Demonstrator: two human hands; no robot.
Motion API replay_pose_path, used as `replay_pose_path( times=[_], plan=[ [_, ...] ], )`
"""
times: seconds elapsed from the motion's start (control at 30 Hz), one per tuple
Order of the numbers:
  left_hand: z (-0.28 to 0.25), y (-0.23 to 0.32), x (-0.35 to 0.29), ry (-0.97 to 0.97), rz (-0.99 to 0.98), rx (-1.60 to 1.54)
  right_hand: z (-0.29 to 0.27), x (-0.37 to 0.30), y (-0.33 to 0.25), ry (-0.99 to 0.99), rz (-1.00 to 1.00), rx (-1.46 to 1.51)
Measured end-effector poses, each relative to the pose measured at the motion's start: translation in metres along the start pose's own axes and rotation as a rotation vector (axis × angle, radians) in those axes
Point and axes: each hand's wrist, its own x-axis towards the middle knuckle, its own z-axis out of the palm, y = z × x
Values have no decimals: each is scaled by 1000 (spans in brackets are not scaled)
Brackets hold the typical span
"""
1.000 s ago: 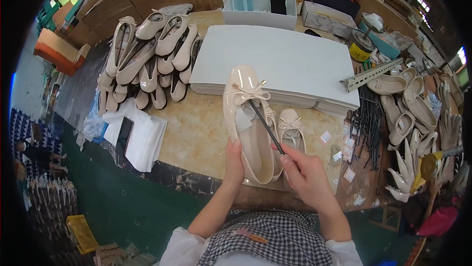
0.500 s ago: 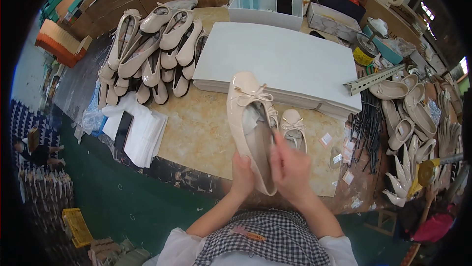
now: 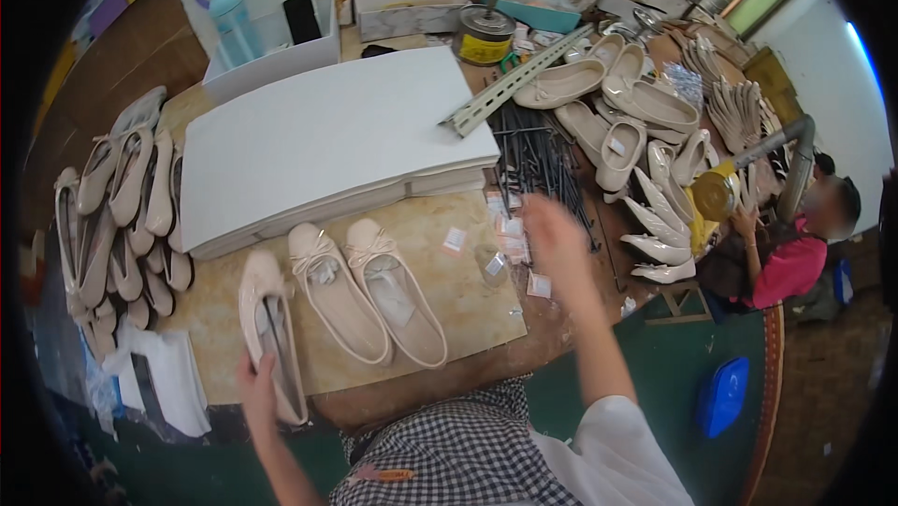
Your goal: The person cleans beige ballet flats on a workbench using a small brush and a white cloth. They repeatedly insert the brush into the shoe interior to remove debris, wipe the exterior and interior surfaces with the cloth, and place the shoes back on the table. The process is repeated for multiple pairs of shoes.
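Observation:
A glossy beige ballet flat [image 3: 249,305] is in my left hand [image 3: 259,389], gripped along its side near the heel, at the table's front left. Just right of it stand two matching flats with bows, a left one [image 3: 346,310] and a right one [image 3: 402,314]. Pale crumpled stuffing shows inside both. Stretched out to the right, my right hand [image 3: 554,235] is blurred and its fingers do not show clearly. It is over the small paper labels [image 3: 508,225], beside a heap of thin dark sticks [image 3: 543,165].
A thick stack of white sheets [image 3: 337,141] fills the table's middle. Piled beige flats [image 3: 131,216] lie left, more shoes [image 3: 645,104] right, beyond a slotted metal bar [image 3: 514,80]. A white box [image 3: 281,62] stands behind. At far right sits a person in pink [image 3: 790,263].
The view has turned right. The flat I held in both hands now stands beside its match. My left hand has hold of another flat; my right hand has moved right, away from the shoes.

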Motion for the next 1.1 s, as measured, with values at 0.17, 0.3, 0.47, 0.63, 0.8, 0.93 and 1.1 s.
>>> replay_pose_path(
  times=[0.17, 0.3, 0.47, 0.63, 0.8, 0.93, 1.1],
  plan=[
    [52, 51, 14, 119, 254, 580, -26, 13, 119, 69, 273, -566],
    [95, 0, 24, -225, 267, 134, -12, 13, 94, 12, 108, -431],
    [70, -30, 5, -285, -23, -735, -42, -10, 88, 20, 187, -500],
    [98, -7, 2, -532, -207, -1108, -70, -40, 63, 83, 312, -695],
    [104, 38, -3, -420, -19, -903, -25, -38, -32, 10, 54, -326],
    [93, 45, -2, -448, -191, -1057, 25, -53, -138, -482, -181, 202],
    [114, 23, 5, 21, -39, -635, 46, -73, -164, -665, -151, 390]
  ],
)
